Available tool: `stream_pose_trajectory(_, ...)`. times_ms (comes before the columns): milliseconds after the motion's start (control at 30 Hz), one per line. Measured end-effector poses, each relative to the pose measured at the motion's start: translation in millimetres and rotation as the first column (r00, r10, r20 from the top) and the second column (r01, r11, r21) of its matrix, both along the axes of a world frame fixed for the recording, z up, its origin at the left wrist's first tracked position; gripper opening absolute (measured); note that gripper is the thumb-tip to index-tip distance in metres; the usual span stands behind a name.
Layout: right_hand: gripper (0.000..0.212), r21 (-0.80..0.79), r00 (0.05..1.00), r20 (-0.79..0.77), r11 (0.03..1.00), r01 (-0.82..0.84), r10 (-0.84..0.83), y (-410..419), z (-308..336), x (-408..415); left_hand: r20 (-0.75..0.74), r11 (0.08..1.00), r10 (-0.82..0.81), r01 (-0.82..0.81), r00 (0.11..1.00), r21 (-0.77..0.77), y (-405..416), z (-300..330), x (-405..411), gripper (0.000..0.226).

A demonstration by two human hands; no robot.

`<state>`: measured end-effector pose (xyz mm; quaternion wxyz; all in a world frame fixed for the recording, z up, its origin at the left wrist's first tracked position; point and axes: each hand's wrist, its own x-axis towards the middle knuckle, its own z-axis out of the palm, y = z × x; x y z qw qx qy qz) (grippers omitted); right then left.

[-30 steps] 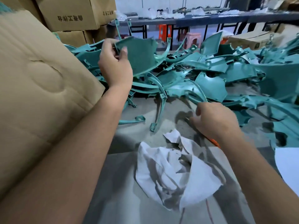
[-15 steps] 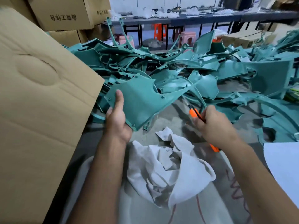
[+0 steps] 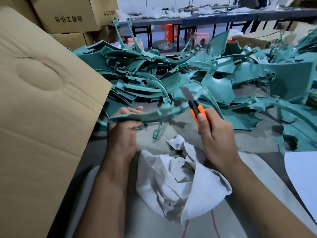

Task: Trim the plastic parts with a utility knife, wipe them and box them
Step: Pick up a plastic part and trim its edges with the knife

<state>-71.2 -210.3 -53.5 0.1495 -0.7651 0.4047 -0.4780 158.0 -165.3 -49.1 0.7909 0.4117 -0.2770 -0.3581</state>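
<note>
Half a second on, the left hand (image 3: 122,133) has turned the teal plastic part (image 3: 151,114) edge-on, where it showed its broad face before, fingers curled round its near end. The right hand (image 3: 217,140) has lifted the orange utility knife (image 3: 197,109), fist wrapped on the handle, blade (image 3: 186,94) extended just above the part's far end. Left of the left hand, the cardboard box (image 3: 42,117) shows only its flap; contents hidden. The white rag (image 3: 180,182) lies between the wrists; the parts pile (image 3: 188,73) sits beyond both hands.
</note>
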Motion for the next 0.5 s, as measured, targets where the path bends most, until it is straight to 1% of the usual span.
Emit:
stream_pose_trajectory(33,0.032,-0.002,0.998,-0.067,1.000,-0.022,0.022,-0.9,-1.0,-0.2,0.159,0.999,0.048,-0.046,0.986,-0.018,0.7,0.0,2.2,0.052)
stream_pose_trajectory(67,0.031,0.006,0.989,-0.147,0.999,-0.033,0.033,-2.0,-1.6,0.3,0.276,0.997,0.081,-0.079,0.958,-0.019,1.8,0.5,4.2,0.054)
stream_pose_trajectory(133,0.030,0.067,0.935,-0.352,0.998,-0.010,0.033,-4.7,-2.5,2.1,0.393,0.994,0.105,-0.114,0.914,0.000,2.7,-0.9,6.6,0.056)
stream_pose_trajectory(167,0.031,0.098,0.899,-0.438,0.995,0.021,0.024,-5.2,-2.3,2.7,0.418,0.993,0.104,-0.116,0.902,0.002,3.5,-1.0,6.9,0.055)
stream_pose_trajectory(200,0.032,0.111,0.872,-0.489,0.992,0.055,0.007,-4.6,-1.6,2.5,0.435,0.994,0.096,-0.108,0.895,0.004,5.0,-0.8,7.6,0.052)
stream_pose_trajectory(267,0.035,0.071,0.846,-0.529,0.990,0.118,-0.063,-2.7,1.0,0.3,0.477,0.996,0.061,-0.081,0.877,0.022,7.4,0.3,8.0,0.040)
stream_pose_trajectory(300,0.037,0.033,0.821,-0.559,0.987,0.159,-0.114,-1.6,1.9,-0.5,0.496,0.998,0.035,-0.060,0.868,0.034,8.6,1.9,7.4,0.033)
stream_pose_trajectory(367,0.042,-0.005,0.753,-0.632,0.972,0.235,-0.186,1.4,2.6,1.0,0.507,0.998,-0.003,-0.026,0.862,0.050,10.5,3.8,6.5,0.028)
stream_pose_trajectory(400,0.042,0.004,0.738,-0.646,0.965,0.261,-0.196,1.7,2.3,1.5,0.504,0.998,-0.015,-0.014,0.864,0.053,10.4,3.6,6.9,0.028)
stream_pose_trajectory(500,0.043,0.069,0.758,-0.612,0.939,0.336,-0.226,-3.5,5.2,-3.3,0.500,0.998,0.013,-0.043,0.866,0.050,10.8,3.9,10.6,0.031)
